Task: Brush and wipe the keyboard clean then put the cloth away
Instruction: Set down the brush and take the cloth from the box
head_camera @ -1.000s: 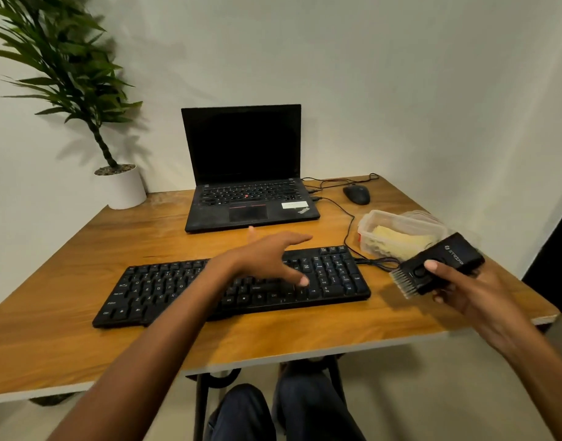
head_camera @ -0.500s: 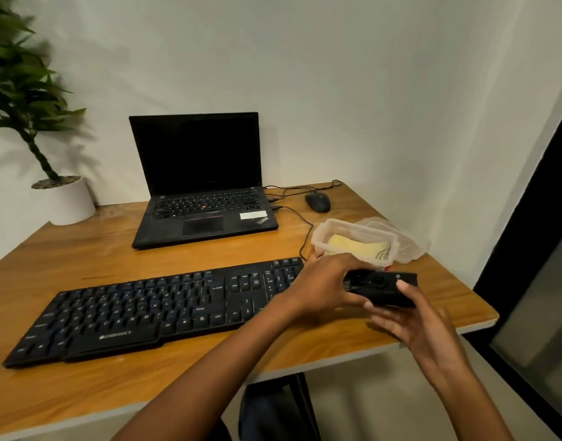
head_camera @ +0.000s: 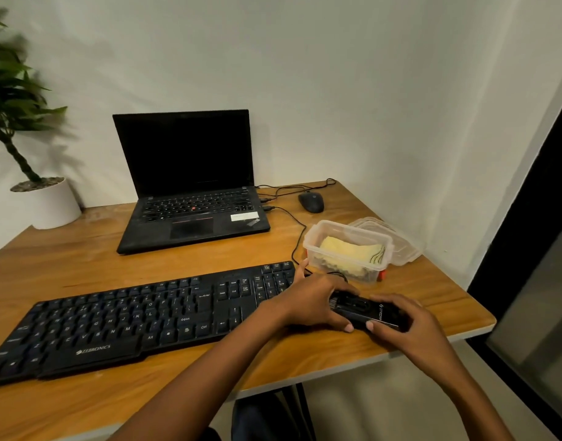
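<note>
Both hands are closed on one object. Head view: the left hand (head_camera: 314, 305) curls over the left end of the black brush (head_camera: 365, 311), fingers on top and thumb on the near edge. The right hand (head_camera: 407, 323) wraps the right end in the same way. The bristle end is largely hidden under the left hand.

Location: the brush is held low over the table (head_camera: 82, 259), near its right front edge and just right of the keyboard (head_camera: 139, 319). Whether it touches the table cannot be told.

Handling assessment: the brush looks like a small, rigid plastic body, light, with smooth sides that could slip. The body is the sound place to hold, with the bristles left free. The keyboard is long, flat and stiff, with a cable at its far right corner. It should stay put under light strokes.

The yellow cloth (head_camera: 349, 253) lies folded in a clear container (head_camera: 356, 226), just beyond the hands. It looks soft and limp. The lid (head_camera: 403, 246) lies just right of the container.
</note>
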A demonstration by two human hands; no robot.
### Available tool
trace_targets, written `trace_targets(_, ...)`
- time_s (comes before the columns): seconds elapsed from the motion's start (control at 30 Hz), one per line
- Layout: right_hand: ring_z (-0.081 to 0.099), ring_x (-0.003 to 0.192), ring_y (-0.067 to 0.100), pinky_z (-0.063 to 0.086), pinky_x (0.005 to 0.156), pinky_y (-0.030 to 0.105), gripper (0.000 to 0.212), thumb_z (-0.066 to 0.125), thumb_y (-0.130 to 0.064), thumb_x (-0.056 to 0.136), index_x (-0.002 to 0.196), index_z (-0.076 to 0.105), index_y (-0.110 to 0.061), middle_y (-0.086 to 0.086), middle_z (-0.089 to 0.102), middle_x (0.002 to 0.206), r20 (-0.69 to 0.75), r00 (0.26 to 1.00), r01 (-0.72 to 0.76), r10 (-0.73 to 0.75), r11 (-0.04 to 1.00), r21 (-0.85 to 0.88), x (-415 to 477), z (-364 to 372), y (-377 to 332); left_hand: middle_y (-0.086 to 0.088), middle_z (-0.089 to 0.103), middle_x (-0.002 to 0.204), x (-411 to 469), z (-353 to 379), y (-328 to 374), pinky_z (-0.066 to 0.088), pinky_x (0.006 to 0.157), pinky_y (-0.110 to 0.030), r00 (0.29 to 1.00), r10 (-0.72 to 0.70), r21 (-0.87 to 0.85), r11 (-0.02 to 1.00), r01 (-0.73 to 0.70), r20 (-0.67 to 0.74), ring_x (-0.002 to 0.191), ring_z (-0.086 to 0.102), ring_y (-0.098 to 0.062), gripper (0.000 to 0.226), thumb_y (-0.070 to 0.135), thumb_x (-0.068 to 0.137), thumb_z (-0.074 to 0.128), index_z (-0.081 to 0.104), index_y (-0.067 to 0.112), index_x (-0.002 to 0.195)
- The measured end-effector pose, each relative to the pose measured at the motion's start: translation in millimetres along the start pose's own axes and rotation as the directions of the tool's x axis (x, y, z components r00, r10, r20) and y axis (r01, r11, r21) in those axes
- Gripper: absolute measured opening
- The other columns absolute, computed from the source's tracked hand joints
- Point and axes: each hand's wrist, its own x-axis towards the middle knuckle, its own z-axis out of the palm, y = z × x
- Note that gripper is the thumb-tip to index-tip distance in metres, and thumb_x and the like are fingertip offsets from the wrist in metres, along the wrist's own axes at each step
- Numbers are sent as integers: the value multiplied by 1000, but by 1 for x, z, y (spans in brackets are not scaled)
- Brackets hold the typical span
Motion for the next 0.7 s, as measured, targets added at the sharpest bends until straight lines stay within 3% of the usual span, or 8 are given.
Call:
trace_targets(0.07, 52, 95, -1, 45, 76, 21, 35, 78, -19, 72, 93, 61, -42, -26, 58, 97, 23, 1000, -9, 8, 1000, 20, 1, -1, 0, 8, 53, 136, -1, -3, 1, -2, 113, -47, 1000, 4, -54, 999, -5, -15, 132, 38, -10, 58, 49, 79, 68, 53, 27, 130)
trace_targets(0.1, 54, 94, -2, 46, 72, 15, 31, 75, -20, 74, 95, 62, -38, -23, 59, 98, 21, 999, -31, 30, 997, 76, 3, -2, -1, 6, 55, 133, 0, -6, 1, 14, 114, -44, 998, 7, -97, 995, -13, -61, 127, 44, -10, 54, 47, 81, 66, 55, 25, 129)
trace_targets(0.17, 57, 90, 0, 48, 64, 13, 21, 70, -18, 80, 95, 64, -31, -16, 62, 97, -67, 993, -75, 93, 970, 230, 9, -2, -3, 2, 64, 120, 7, -14, 5, 46, 95, -32, 969, -21, -189, 982, -26, -246, 104, 58, -7, 38, 37, 86, 64, 62, 19, 119)
trace_targets(0.2, 57, 90, 3, 48, 64, 16, 17, 67, -16, 82, 93, 65, -28, -13, 63, 95, -147, 982, -76, 123, 955, 287, 13, -2, -5, 3, 68, 112, 14, -19, 9, 50, 83, -27, 936, -46, -195, 980, -24, -349, 92, 60, -5, 29, 32, 88, 63, 66, 17, 113)
trace_targets(0.27, 59, 90, 9, 44, 69, 19, 12, 63, -12, 85, 86, 66, -24, -8, 65, 91, -274, 948, -58, 162, 935, 350, 21, 1, -7, 5, 70, 100, 36, -28, 15, 48, 80, -30, 879, -100, -138, 990, 40, -466, 86, 61, -7, 18, 28, 90, 61, 69, 18, 102)
trace_targets(0.43, 62, 90, 19, 46, 77, 24, 11, 61, -5, 84, 82, 67, -13, 1, 68, 86, -359, 912, -29, 199, 904, 427, 32, 3, -11, -1, 67, 109, 97, -31, 24, 24, 102, -46, 944, -287, 72, 951, 301, -161, 107, 56, -22, 30, 42, 90, 57, 67, 16, 101)
trace_targets(0.6, 62, 83, 16, 47, 74, 23, 21, 60, 0, 84, 74, 65, -17, -9, 68, 70, -380, 908, 1, 179, 903, 429, 31, -3, -15, -6, 65, 112, 123, -18, 27, 19, 106, -50, 930, -352, 112, 925, 363, -106, 110, 54, -27, 32, 37, 85, 64, 63, 12, 106)
trace_targets(0.7, 64, 80, 19, 51, 72, 23, 17, 59, -1, 84, 77, 67, -14, -6, 69, 73, -364, 913, -8, 186, 898, 439, 28, -3, -12, -7, 64, 111, 123, -13, 25, 21, 104, -48, 921, -365, 135, 914, 382, -133, 108, 55, -28, 30, 34, 86, 63, 62, 12, 106)
